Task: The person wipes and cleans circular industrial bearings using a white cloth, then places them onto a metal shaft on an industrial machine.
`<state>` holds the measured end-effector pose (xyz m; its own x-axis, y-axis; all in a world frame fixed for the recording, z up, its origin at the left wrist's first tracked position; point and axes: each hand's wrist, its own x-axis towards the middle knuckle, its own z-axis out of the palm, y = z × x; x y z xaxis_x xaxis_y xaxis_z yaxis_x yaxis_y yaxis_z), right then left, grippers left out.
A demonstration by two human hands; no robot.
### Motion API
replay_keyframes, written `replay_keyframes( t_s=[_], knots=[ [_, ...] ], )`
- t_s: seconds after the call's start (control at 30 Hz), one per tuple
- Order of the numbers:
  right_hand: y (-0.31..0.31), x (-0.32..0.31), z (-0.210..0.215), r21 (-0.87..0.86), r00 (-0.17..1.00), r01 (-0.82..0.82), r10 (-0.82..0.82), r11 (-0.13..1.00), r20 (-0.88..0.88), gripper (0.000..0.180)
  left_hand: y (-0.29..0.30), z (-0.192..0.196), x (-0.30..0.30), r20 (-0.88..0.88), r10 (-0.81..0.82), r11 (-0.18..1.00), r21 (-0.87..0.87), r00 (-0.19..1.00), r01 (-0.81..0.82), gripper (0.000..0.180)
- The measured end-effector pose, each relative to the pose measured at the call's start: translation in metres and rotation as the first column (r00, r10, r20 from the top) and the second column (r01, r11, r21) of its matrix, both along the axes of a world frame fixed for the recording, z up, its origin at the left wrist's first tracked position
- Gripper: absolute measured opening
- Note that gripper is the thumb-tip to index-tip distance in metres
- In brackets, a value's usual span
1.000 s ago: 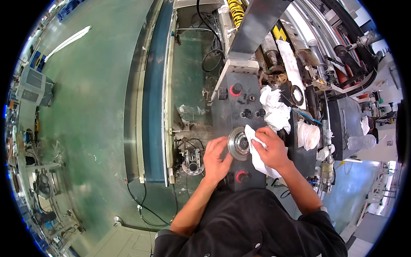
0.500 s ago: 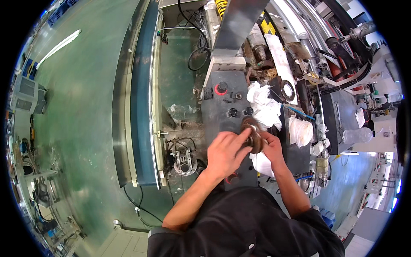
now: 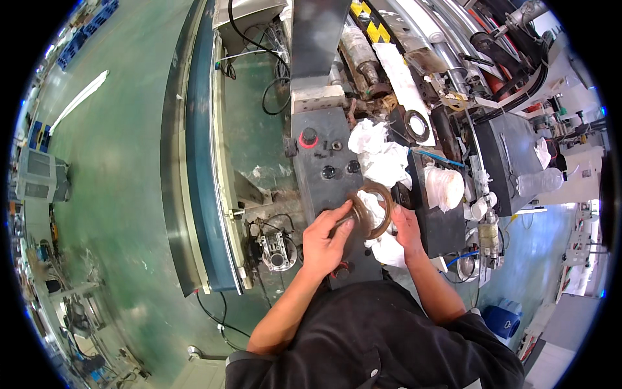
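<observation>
I have the brown ring-shaped part (image 3: 365, 219) between my hands, over the dark metal block (image 3: 319, 126). My left hand (image 3: 324, 243) pinches its left edge with fingers and thumb; my right hand (image 3: 407, 235) is at the opposite rim — whether it grips, I cannot tell. I judge the part metal: stiff, fairly heavy, perhaps slick if oily, so I would hold the outer rim from both sides. The right fingertips are partly hidden behind it, and its faces overlap — one piece or two, I cannot say, nor whether the white cloth (image 3: 387, 250) below touches it.
</observation>
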<state>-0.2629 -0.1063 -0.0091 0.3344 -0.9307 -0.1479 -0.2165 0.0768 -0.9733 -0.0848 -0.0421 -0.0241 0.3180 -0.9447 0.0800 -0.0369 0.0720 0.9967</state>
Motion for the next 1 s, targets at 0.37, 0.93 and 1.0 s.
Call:
replay_keyframes(
  t_s=[0.37, 0.93, 1.0],
  knots=[
    [0.015, -0.017, 0.021, 0.188, 0.994, 0.047, -0.064, 0.981, 0.085, 0.026, 0.028, -0.013, 0.029, -0.943, -0.136, 0.991, -0.127, 0.304, 0.051, 0.044],
    [0.010, -0.021, 0.012, 0.035, 0.901, -0.166, 0.166, 0.986, -0.401, 0.027, 0.047, -0.013, 0.039, -0.955, -0.289, 0.957, -0.290, 0.059, 0.005, 0.054],
    [0.007, -0.021, 0.016, 0.026, 0.888, -0.176, 0.170, 0.984, -0.426, 0.031, 0.050, -0.023, 0.041, -0.955, -0.266, 0.964, -0.264, 0.133, 0.036, 0.053]
  ],
)
